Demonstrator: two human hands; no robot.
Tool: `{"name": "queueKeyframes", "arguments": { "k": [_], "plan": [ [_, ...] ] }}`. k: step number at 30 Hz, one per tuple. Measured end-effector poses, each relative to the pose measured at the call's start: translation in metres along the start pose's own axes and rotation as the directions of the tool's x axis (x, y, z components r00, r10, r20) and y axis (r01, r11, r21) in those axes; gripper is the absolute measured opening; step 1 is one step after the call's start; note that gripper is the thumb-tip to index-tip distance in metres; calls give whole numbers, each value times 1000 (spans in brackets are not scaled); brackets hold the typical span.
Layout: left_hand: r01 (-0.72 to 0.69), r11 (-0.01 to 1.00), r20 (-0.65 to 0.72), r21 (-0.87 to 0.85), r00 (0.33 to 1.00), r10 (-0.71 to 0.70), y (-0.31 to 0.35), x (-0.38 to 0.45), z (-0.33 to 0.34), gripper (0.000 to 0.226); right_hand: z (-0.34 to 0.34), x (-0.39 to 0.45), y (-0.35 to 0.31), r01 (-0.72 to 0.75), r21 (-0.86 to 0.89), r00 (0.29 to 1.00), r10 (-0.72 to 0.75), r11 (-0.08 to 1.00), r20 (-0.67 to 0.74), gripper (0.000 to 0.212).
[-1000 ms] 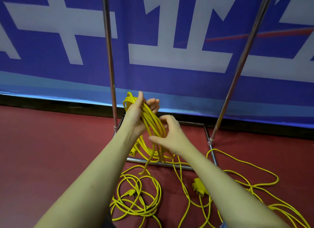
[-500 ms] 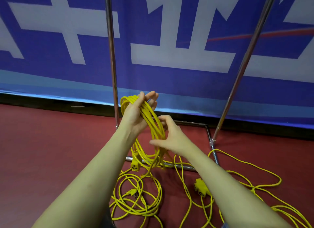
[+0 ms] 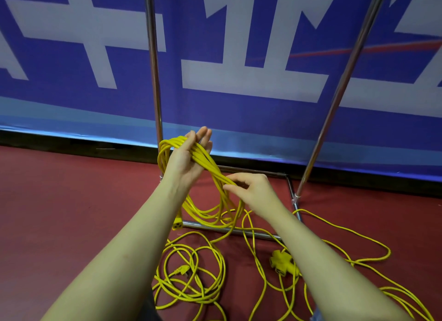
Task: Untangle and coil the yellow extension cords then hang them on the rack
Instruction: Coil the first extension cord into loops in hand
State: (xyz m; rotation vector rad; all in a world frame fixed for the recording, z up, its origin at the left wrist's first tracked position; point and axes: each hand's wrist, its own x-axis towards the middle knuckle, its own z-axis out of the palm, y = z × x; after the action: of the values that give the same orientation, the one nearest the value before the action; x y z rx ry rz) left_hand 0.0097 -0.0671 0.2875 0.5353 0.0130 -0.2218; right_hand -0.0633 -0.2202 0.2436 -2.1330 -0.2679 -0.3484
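The left hand holds the coil loosely, fingers nearly straight. The right hand pinches one strand. The cord looks light and bendy, so hold it at the top.

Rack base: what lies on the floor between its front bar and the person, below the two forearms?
In the head view, near the front bar lie a loose yellow cord pile with a plug, and a yellow multi-outlet block to its right, on red floor.
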Motion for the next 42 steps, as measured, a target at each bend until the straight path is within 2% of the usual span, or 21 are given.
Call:
{"name": "queueKeyframes", "arguments": {
  "k": [2, 6, 8, 11, 15, 21, 24, 27, 30, 34, 36, 38, 42],
  "plan": [
    [3, 1000, 7, -11, 1000, -3, 2, -1, 0, 28, -4, -1, -2, -33, 67, 998, 29, 997, 52, 17],
    [23, 1000, -10, 13, 1000, -22, 4, -1, 1, 8, -6, 0, -8, -86, 198, 995, 75, 976, 65, 18],
    [37, 996, -7, 77, 999, -37, 3, -4, 1, 16, -6, 1, -9, -72, 193, 997, 70, 979, 15, 12],
    [54, 972, 21, 231, 998, -60, 2, -8, 3, 27, -6, 4, -7, -158, 249, 985, 169, 956, -22, 19],
    [41, 943, 61, 331, 996, -65, 5, -13, 4, 29, -6, 0, 6, -262, 213, 965, 258, 941, 45, 24],
    [137, 953, 137, 270, 974, -179, 25, -17, -3, 41, -14, -12, 19, -371, 198, 912, 317, 907, 259, 18],
    [183, 928, 202, 324, 945, -257, 29, -23, -1, 41, -15, -16, 17, -515, 346, 835, 367, 784, 411, 19],
    [157, 844, 245, 513, 915, -319, 26, -30, 1, 42, -18, -10, 11, -536, 566, 844, 382, 627, 376, 16],
    [71, 753, 257, 654, 916, -309, 20, -34, -1, 37, -27, -1, 2, -524, 716, 842, 403, 460, 357, 15],
    [42, 673, 261, 738, 903, -342, 15, -39, -3, 30, -35, 7, -5, -481, 755, 840, 481, 445, 252, 19],
    [35, 624, 252, 781, 896, -365, 12, -41, -2, 28, -35, 13, -11, -475, 785, 822, 519, 398, 234, 16],
    [37, 577, 223, 816, 901, -373, 10, -41, -3, 25, -37, 19, -16, -460, 842, 802, 538, 283, 258, 16],
    [129, 497, 129, 858, 883, -452, 3, -41, -6, 12, -41, 21, -29, -434, 901, 777, 506, 2, 374, 11]
  ]
}}
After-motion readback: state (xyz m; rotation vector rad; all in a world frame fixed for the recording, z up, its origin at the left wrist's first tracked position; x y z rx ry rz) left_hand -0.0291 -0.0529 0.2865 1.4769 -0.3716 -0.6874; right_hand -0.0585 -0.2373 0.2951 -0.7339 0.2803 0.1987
